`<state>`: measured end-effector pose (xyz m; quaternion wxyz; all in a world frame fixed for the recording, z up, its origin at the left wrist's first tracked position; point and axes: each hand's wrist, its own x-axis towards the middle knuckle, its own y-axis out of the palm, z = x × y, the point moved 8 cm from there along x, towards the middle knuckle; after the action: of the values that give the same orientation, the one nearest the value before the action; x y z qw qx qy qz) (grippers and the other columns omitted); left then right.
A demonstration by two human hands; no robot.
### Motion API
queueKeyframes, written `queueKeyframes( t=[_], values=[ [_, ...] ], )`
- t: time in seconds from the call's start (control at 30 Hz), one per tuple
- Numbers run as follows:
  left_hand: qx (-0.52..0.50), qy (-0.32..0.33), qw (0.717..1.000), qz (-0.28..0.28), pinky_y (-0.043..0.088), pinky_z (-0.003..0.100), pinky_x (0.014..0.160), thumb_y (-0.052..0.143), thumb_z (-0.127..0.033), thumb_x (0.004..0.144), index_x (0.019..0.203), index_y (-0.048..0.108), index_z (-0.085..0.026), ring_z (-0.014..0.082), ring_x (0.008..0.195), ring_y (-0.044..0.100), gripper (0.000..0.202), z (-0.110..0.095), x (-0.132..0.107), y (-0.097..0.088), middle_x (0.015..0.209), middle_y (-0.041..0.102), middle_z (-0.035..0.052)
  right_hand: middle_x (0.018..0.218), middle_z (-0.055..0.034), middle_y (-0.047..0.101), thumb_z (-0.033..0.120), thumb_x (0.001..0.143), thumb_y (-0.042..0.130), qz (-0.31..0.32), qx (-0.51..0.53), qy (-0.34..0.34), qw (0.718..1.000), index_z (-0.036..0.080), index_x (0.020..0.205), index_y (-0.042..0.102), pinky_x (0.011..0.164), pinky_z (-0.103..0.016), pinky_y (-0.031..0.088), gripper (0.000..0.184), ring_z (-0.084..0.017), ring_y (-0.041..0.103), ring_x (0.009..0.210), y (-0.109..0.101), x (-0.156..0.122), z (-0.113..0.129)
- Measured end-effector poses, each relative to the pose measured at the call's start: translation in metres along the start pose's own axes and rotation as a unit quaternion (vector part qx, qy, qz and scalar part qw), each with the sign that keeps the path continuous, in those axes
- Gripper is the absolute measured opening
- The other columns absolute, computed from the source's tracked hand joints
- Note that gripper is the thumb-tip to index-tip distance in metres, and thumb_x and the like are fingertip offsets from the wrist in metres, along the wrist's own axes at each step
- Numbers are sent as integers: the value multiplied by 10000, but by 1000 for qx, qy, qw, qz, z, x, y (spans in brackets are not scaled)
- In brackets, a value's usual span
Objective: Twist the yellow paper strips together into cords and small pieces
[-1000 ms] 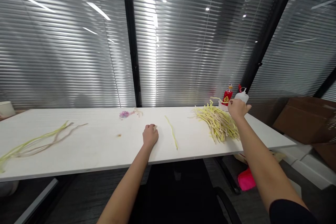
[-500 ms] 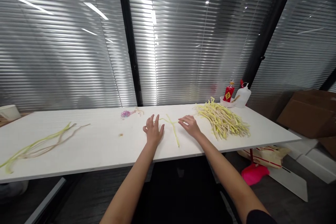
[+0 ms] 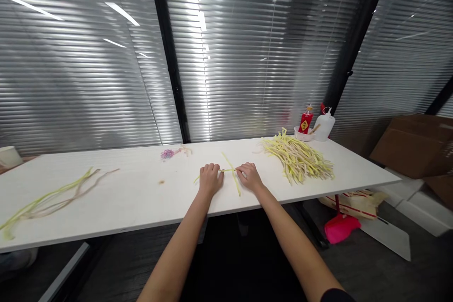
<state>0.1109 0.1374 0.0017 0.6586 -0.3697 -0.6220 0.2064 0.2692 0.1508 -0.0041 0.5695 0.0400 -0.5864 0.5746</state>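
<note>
Two thin yellow-green strands lie crossed on the white table between my hands. My left hand (image 3: 211,178) is closed on the crosswise strand (image 3: 226,170), whose loose end pokes out to the left of that hand. My right hand (image 3: 249,176) pinches the same strand near its right end, close to the crossing. Slanting beneath or across it, the other strand (image 3: 237,184) runs from the back toward the front edge; which one lies on top I cannot tell.
A pile of yellow-green strands (image 3: 300,158) lies right on the table (image 3: 141,207). Behind it stand a red bottle (image 3: 305,122), a white squeeze bottle (image 3: 324,126) and a bowl (image 3: 302,136). Long strands (image 3: 53,193) lie left; a small purple bundle (image 3: 167,154) lies toward the back.
My left hand has gone from spread fingers to closed on the crosswise strand. My right hand has moved slightly left, nearer the crossing. The view has shifted a little.
</note>
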Motion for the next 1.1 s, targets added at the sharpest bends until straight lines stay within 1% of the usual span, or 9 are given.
queueKeyframes(
  t=[0.07,0.17,0.3,0.5,0.67,0.77,0.87,0.93,1.1],
  values=[
    [-4,9,1000,-4,303,366,753,491,-433,828,877,570,-179,247,848,486,270,-3,-1,-1,866,562,94,839,-35,662,228,885,449,8,-14,29,999,189,905,657,778,-302,289,213,-159,525,817,5,0,-6],
    [-5,21,1000,-8,298,363,755,457,-487,844,859,580,-185,243,856,482,327,-5,-2,-2,862,557,91,935,-30,669,242,904,432,14,-24,71,997,212,987,651,802,-300,290,236,-163,526,884,12,-1,-17],
    [11,17,1000,-4,286,351,735,361,-451,907,802,590,-191,226,842,486,362,-4,0,-1,835,559,83,956,-13,678,251,903,449,34,-30,93,995,237,1020,654,794,-291,307,236,-167,530,898,20,-2,-26],
    [27,13,1000,2,269,339,710,346,-435,921,744,589,-191,207,815,490,387,-5,2,0,797,566,68,992,3,680,240,903,437,42,-38,112,992,242,1027,662,790,-279,336,257,-171,552,874,19,-2,-27],
    [8,-7,1000,-9,259,334,694,344,-415,927,687,592,-186,196,778,493,414,-6,3,1,740,561,70,899,-12,688,224,912,400,38,-67,144,987,242,982,670,742,-261,354,280,-169,563,804,19,0,-23],
    [-6,-35,999,-21,258,334,693,351,-396,926,667,600,-182,201,775,495,418,-2,3,1,720,557,79,863,-18,685,234,920,385,35,-87,135,986,236,960,668,742,-266,355,285,-175,558,792,19,0,-17],
    [-13,-64,997,-34,262,334,695,363,-390,919,690,618,-182,209,788,499,401,5,2,-1,734,563,83,916,-24,681,253,925,382,40,-72,91,992,217,1010,650,799,-273,361,284,-179,553,834,21,1,-9],
    [-19,-77,996,-41,267,331,694,372,-396,914,728,630,-184,210,792,502,382,9,1,-2,758,570,79,973,-34,672,273,918,399,32,-54,74,995,196,1062,629,840,-279,362,282,-182,548,879,20,-1,-7],
    [-25,-101,994,-43,281,324,695,385,-414,905,821,643,-194,213,824,503,349,16,1,-5,820,577,76,1029,-56,654,280,912,390,-12,-37,115,993,172,1094,606,874,-279,357,303,-175,541,951,12,-5,-16]
  ],
)
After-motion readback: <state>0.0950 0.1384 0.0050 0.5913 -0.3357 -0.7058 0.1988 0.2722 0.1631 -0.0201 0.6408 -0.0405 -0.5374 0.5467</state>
